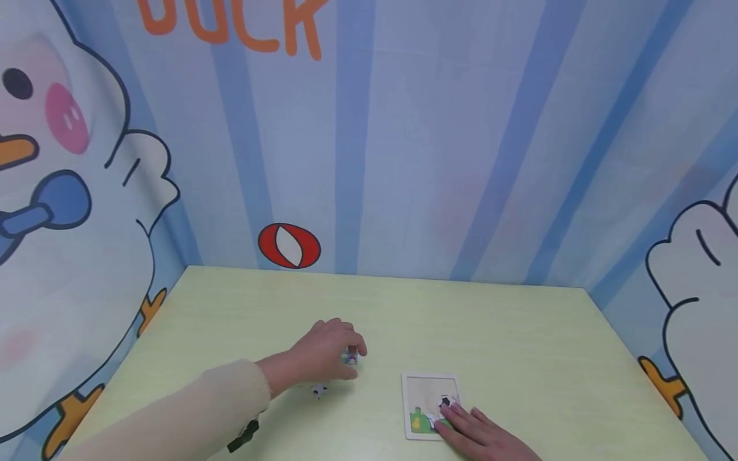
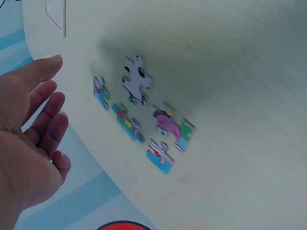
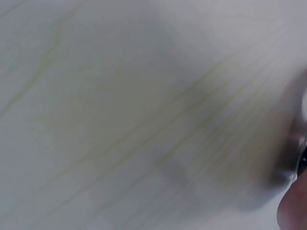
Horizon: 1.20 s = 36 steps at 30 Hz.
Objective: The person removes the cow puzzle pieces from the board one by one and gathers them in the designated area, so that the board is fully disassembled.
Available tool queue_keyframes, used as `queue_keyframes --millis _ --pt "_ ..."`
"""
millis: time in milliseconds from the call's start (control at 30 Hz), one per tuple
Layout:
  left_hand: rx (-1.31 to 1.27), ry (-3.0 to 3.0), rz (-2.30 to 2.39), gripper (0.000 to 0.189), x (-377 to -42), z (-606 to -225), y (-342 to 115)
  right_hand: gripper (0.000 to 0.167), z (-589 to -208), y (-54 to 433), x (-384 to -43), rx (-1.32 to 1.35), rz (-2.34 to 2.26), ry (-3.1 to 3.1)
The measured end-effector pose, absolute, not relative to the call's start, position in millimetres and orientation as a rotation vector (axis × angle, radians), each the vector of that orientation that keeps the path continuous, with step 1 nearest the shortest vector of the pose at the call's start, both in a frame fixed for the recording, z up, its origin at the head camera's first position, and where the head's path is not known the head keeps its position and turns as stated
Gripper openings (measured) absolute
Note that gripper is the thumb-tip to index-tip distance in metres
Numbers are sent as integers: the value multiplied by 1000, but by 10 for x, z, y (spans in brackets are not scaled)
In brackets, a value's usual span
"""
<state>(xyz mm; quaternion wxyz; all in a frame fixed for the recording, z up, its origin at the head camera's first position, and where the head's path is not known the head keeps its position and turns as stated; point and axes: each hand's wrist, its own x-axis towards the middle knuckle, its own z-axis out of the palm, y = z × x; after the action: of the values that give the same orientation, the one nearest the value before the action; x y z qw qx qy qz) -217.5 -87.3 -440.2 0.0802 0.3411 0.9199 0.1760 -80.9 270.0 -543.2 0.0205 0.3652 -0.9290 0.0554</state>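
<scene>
My left hand [image 1: 325,349] hovers over the table with its fingers loosely bent and nothing between them. Several loose jigsaw pieces lie beneath and beside it. In the left wrist view, a white piece with black patches [image 2: 135,79] lies near a pink piece [image 2: 167,122], a red-and-green piece [image 2: 125,123] and small blue-edged ones. My right hand [image 1: 484,435] rests its extended fingers on the lower right of a puzzle tray [image 1: 406,403]. Inside the tray, a green piece [image 1: 419,419] fills the lower left and a black-and-white patch [image 1: 445,401] shows by the fingertips, which partly hide the pieces there.
The pale yellow table [image 1: 519,333] ends at a blue striped backdrop [image 1: 415,141] behind it. Cartoon ducks are printed on the side walls. Mostly blurred tabletop fills the right wrist view, with a bit of the hand [image 3: 293,206] at the edge.
</scene>
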Motion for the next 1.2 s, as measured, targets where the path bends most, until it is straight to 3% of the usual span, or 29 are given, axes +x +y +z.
queue_keyframes --millis 600,1200 --pt "1181 2683 409 28 -2143 -4439 -119 74 -5361 2683 -806 1128 228 -2973" --pt "1154 2674 336 29 -2115 -4524 228 74 -5351 2727 -733 1092 223 -3002"
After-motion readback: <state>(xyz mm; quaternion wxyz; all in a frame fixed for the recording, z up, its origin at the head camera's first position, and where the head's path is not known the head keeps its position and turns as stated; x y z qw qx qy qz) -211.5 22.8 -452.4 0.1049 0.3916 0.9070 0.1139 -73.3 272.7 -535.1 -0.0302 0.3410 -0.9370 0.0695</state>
